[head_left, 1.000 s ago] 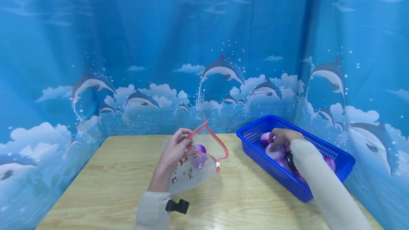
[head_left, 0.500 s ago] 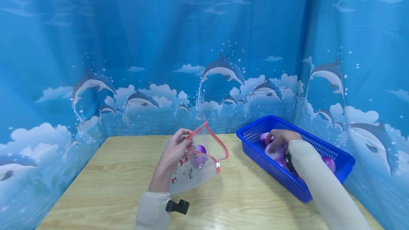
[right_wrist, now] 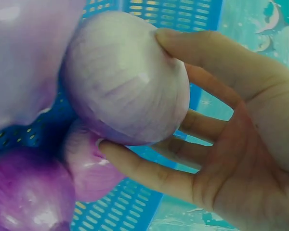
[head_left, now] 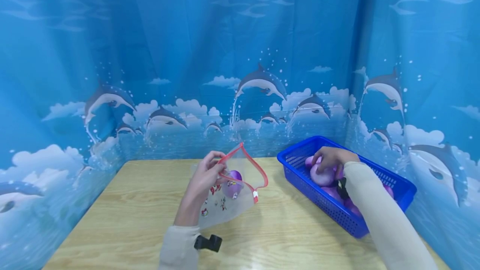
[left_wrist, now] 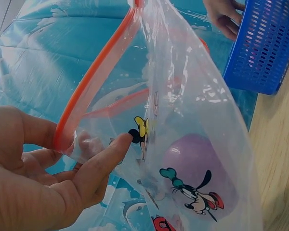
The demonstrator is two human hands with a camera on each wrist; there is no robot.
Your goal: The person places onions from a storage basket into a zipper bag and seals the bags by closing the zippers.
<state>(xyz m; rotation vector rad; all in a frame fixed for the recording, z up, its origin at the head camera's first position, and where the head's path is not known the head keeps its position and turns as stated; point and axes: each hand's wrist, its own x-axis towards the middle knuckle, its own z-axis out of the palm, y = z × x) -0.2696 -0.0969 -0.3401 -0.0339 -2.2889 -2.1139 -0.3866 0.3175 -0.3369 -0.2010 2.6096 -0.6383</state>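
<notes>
Right wrist view: the fingers of the right hand [right_wrist: 241, 163] are curved and parted round a pale onion [right_wrist: 123, 77]. The thumb [right_wrist: 202, 45] bears on its upper side and other fingers reach beneath and behind, while the palm stands clear. For a secure hold, the digits are best set across the widest part of the bulb with even pressure, since the rounded skin may slip; a straight upward lift should avoid dragging on its neighbours. At the left wrist, the left hand [left_wrist: 43, 187] has bent fingers holding the edge of a clear bag [left_wrist: 207, 96]; a light, steady pinch with the mouth spread towards the basket side would serve well.

The pale onion is rounded and finely ribbed, cream-white over most of its visible face and shading to violet along the lower margin. It lies at the blue basket [head_left: 318, 198], just beside a pink onion [right_wrist: 94, 168] and near a dark purple onion [right_wrist: 29, 192]; whether it touches the basket floor cannot be told. The bag has a gaping mouth with a red zip edge [left_wrist: 92, 71] and contains a lilac onion [left_wrist: 188, 154], seen partly behind a printed figure [left_wrist: 197, 197]. The basket stands right of the bag on a wooden table [head_left: 150, 195], before a dolphin curtain [head_left: 187, 32].
</notes>
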